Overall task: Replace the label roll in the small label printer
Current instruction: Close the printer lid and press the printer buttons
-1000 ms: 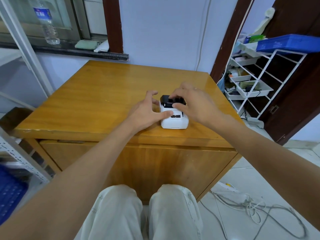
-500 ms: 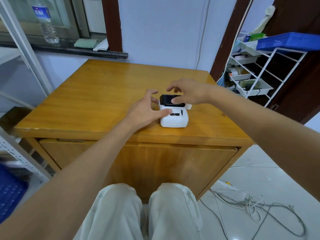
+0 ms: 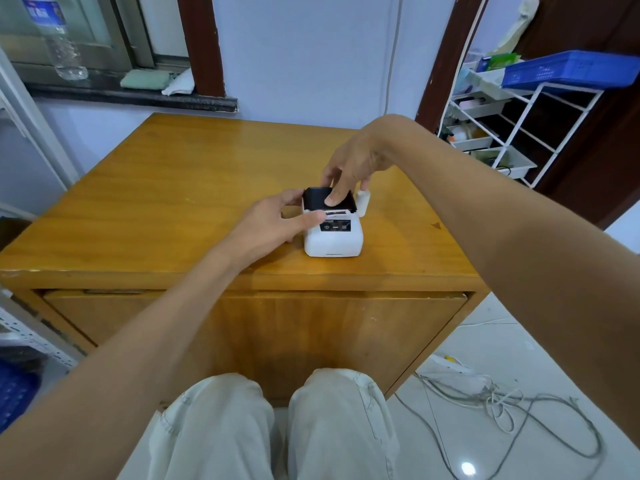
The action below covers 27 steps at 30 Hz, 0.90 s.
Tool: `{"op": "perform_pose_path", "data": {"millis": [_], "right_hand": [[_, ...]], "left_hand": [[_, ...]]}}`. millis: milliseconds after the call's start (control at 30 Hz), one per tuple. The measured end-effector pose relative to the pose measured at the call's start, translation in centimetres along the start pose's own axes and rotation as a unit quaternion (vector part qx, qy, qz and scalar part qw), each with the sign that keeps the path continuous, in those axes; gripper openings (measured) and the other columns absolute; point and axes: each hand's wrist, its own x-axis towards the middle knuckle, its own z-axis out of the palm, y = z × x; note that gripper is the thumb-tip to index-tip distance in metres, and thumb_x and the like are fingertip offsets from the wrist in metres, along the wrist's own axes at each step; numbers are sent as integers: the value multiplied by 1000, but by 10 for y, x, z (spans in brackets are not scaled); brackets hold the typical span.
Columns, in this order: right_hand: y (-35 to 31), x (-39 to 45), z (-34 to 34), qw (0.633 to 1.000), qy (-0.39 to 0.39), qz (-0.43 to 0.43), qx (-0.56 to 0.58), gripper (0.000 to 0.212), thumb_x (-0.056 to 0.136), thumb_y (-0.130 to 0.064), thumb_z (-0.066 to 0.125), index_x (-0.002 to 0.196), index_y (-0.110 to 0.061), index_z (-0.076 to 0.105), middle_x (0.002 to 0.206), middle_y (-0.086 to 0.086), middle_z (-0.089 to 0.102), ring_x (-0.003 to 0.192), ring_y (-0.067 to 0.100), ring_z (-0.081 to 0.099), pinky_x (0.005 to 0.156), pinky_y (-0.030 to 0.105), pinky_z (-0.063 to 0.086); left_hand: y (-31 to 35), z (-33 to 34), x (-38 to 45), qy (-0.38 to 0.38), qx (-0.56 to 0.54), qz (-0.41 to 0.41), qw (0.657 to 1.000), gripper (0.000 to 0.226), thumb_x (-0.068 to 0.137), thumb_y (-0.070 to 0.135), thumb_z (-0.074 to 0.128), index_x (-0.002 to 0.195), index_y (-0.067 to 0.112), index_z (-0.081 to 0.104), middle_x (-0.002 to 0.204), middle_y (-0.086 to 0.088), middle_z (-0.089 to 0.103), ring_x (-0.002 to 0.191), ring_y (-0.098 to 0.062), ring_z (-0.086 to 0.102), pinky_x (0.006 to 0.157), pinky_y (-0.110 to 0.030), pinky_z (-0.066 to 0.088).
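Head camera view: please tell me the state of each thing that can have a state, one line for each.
label printer: upright near the table's front edge, black lid raised.
left hand: steadying the printer's left side, thumb on its top.
right hand: reaching from above, fingers on the raised lid.
white label roll: on the table beside the printer's right rear.
water bottle: upright on the window sill.

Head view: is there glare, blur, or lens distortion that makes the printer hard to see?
Head view: the printer is sharp and evenly lit; glare shows only as a bright spot on the floor; wide-angle distortion stretches the forearms and bends the table edges; the right hand covers part of the black lid, and the left hand touches the printer's side.
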Motion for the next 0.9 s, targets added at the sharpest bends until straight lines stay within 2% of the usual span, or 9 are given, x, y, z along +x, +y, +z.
{"op": "perform_pose_path", "data": {"millis": [67,133,200,300,400,500,600,767,900], "right_hand": [[-3,3,-3,1000,-9,4,-16,50,94,-41,75,138,-22,62,130,0,72,124,18,66,109,37,48],[-4,7,-5,999,-17,6,-27,49,95,-40,75,138,-21,61,130,1,71,121,19,66,109,38,48],[-6,11,-6,999,-18,7,-41,49,96,-39,74,138,-20,60,129,3,71,122,20,66,109,38,49],[-7,15,-7,999,-25,9,-43,48,94,-40,75,136,-20,61,126,3,72,122,21,67,109,37,49],[-8,15,-8,997,-33,15,-62,48,92,-43,77,132,-22,61,124,1,74,118,18,69,110,38,49],[-14,17,-7,996,-25,19,-80,45,96,-39,74,135,-22,59,124,2,74,118,20,69,106,36,51],[-23,13,-7,993,-19,28,-116,45,97,-38,72,136,-20,59,117,2,76,116,21,71,104,36,53],[-32,-11,3,982,25,29,-184,51,98,-45,68,142,-23,58,127,-1,70,116,20,61,92,33,44],[-27,-32,25,979,112,-10,-169,56,102,-37,63,155,-24,48,150,2,56,137,25,53,99,34,43]], "left_hand": [[-3,-1,1,-8,-6,-4,1000,108,67,78,72,160,30,43,152,12,58,125,-28,65,91,-28,52],[-5,1,4,-15,8,3,1000,109,67,72,78,160,31,40,152,14,58,131,-28,59,79,-20,48],[-6,2,6,-17,22,13,1000,106,69,63,85,160,32,39,149,17,59,119,-19,65,68,-16,43],[-6,4,7,-14,26,16,999,114,63,65,86,161,30,38,146,19,60,76,6,63,64,-15,42],[-6,5,9,-13,17,6,1000,99,74,44,91,158,25,43,138,19,61,67,14,60,60,-9,43],[-4,3,9,-10,22,5,1000,102,73,48,91,159,26,41,147,17,58,73,3,63,63,-13,44],[-2,2,7,-9,30,11,999,97,75,61,82,158,30,44,148,18,60,104,-20,68,71,-16,46],[8,2,-2,-8,48,6,999,90,79,67,69,157,33,43,150,18,59,82,-2,63,72,-24,45],[11,1,-7,5,65,-11,998,83,87,62,71,159,33,41,152,16,58,120,-29,65,71,-25,44]]}}
